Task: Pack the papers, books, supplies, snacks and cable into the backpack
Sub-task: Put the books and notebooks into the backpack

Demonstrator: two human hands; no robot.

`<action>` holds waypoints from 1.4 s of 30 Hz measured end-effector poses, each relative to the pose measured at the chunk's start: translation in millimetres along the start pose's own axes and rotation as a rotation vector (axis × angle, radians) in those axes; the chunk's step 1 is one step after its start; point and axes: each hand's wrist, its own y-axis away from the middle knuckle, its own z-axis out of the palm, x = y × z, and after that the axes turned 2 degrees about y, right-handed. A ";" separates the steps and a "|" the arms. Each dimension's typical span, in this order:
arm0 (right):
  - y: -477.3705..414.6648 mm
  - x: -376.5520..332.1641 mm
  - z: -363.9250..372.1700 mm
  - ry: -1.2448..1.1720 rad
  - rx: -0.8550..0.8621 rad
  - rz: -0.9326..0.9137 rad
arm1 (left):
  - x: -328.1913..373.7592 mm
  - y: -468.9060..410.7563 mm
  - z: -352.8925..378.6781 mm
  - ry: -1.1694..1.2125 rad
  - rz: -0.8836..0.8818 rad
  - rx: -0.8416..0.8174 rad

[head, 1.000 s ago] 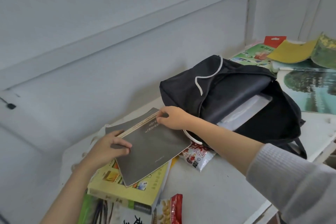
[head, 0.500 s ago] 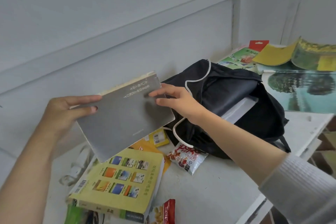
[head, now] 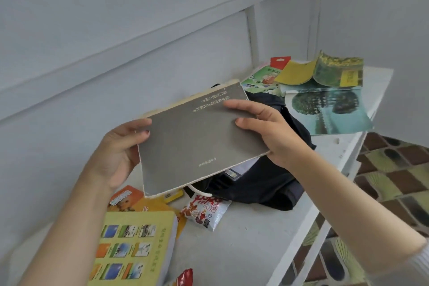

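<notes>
Grips book (head: 197, 141) by both ends: left hand (head: 118, 151) pinching one edge, right hand (head: 271, 132) clasping the other. Holds it tilted above backpack (head: 267, 183), likely to line it up with the opening below. Leaves snack (head: 204, 211) unpacked, just in front of backpack.

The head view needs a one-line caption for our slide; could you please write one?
Left hand and right hand hold a grey book over the black backpack on a cluttered white table.

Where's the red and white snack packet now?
In the head view, the red and white snack packet lies on the table, low centre, just in front of the black backpack and right of the yellow book.
</notes>
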 end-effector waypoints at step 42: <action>84.2 18.4 -148.2 -0.116 0.626 0.206 | -92.4 -105.0 80.9 -1.522 0.041 -0.300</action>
